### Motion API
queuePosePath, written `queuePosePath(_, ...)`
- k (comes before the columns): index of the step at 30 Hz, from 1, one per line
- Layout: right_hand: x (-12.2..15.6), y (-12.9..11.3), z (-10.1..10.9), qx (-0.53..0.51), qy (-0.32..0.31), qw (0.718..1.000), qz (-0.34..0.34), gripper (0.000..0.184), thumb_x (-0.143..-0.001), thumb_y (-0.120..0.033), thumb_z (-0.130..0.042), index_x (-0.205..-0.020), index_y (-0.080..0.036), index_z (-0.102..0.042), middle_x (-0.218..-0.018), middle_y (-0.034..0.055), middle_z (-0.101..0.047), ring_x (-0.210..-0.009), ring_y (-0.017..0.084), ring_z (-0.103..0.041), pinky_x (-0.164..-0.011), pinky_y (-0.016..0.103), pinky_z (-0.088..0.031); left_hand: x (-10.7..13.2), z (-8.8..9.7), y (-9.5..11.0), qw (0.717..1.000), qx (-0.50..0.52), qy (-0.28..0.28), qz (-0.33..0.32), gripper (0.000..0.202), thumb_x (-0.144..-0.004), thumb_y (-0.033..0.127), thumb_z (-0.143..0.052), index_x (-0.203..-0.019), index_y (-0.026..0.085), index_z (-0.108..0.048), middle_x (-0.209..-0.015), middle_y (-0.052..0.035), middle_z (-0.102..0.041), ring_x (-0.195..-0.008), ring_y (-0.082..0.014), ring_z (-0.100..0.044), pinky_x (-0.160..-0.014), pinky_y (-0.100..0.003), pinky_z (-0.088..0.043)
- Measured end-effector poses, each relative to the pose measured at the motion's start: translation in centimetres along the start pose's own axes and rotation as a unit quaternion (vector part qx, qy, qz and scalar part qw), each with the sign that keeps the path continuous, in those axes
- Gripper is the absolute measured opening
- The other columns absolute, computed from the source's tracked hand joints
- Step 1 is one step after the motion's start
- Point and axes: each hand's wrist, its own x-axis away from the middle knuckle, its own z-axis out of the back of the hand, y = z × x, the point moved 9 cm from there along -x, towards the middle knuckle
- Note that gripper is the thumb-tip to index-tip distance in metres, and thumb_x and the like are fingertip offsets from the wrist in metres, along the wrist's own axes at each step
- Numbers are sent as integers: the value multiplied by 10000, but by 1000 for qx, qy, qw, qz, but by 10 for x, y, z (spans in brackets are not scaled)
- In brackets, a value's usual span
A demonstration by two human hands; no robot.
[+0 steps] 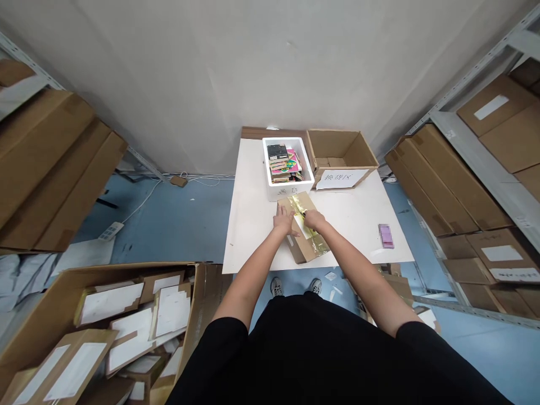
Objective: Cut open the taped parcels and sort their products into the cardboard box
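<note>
A small taped cardboard parcel (304,243) lies on the white table (253,225) in front of me. My left hand (285,220) rests flat on the parcel's left side, fingers spread. My right hand (313,219) is closed over the parcel's top by its white label, around a small dark and yellow object I cannot make out.
A white foam box (287,190) of colourful packets and an open cardboard box (342,149) with a paper sign stand at the table's back. A purple item (385,235) lies at right. A big carton of parcels (105,320) sits at lower left. Shelves of cartons flank both sides.
</note>
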Motion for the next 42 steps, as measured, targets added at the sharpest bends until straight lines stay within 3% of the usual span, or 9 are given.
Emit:
queuePosePath(7,39,40,-24,17,-56,998,-21,359,-845,-323,-801,-1162,-154,-779,-1070,209,-806,-831,324,-817,-771,384,-656,-4,3,-3,1000,12,4,14,1503,-548,941,-804,-1747,264,-201,-1816,-218,31,-1645,-490,166,-1214,-699,-335)
queuePosePath(16,105,119,-75,-144,-57,987,-37,177,-767,-165,-823,-928,-199,-758,-887,173,-759,-946,406,-790,-914,567,-620,0,9,-6,999,-36,14,-4,1445,-616,951,-746,-1750,245,-194,-1820,-207,14,-1656,-488,107,-1239,-692,-281)
queuePosePath(21,131,168,-60,-176,35,983,-42,137,-857,-309,-808,-947,-220,-755,-834,157,-749,-933,399,-777,-915,530,-578,14,14,-6,996,-34,48,-69,1359,-699,902,-731,-1752,230,-196,-1833,-142,29,-1665,-442,129,-1325,-599,-127)
queuePosePath(24,136,186,-43,-127,120,982,-68,340,-996,-442,-663,-1259,-229,-693,-1039,183,-775,-1068,395,-748,-950,481,-545,23,13,-10,995,-24,55,-78,1310,-761,920,-652,-1761,258,-125,-1835,-111,45,-1679,-391,109,-1324,-553,-189)
queuePosePath(26,131,185,-40,-142,156,974,-88,534,-1025,-540,-608,-1459,-233,-558,-1138,184,-773,-1128,384,-731,-952,442,-538,28,13,-13,996,-15,60,-70,1289,-780,933,-615,-1762,288,-82,-1835,-83,72,-1681,-370,116,-1294,-550,-279)
queuePosePath(29,112,173,-51,-199,147,963,-108,776,-929,-620,-730,-1532,-214,-456,-1187,187,-770,-1143,380,-730,-918,400,-546,35,11,-15,997,7,62,-50,1292,-770,932,-630,-1761,313,-77,-1837,-49,78,-1681,-367,118,-1254,-529,-372)
queuePosePath(33,78,170,-48,-223,145,956,-123,800,-868,-573,-804,-1503,-241,-448,-1231,163,-762,-1154,350,-732,-904,377,-553,47,8,-13,996,37,79,6,1261,-779,926,-633,-1759,310,-134,-1840,-53,49,-1684,-374,90,-1263,-518,-374)
queuePosePath(37,32,193,-13,-258,160,944,-130,826,-781,-503,-885,-1444,-238,-468,-1248,146,-754,-1125,320,-738,-862,348,-566,65,-7,10,990,62,96,77,1162,-830,939,-540,-1752,324,-189,-1840,-80,38,-1675,-415,103,-1246,-587,-379)
queuePosePath(42,-28,214,40,-279,177,938,-107,810,-715,-426,-933,-1372,-221,-505,-1195,147,-758,-1068,302,-732,-822,348,-576,90,-45,69,981,68,119,134,1174,-816,938,-550,-1749,311,-210,-1832,-136,-57,-1648,-515,82,-1210,-648,-400)
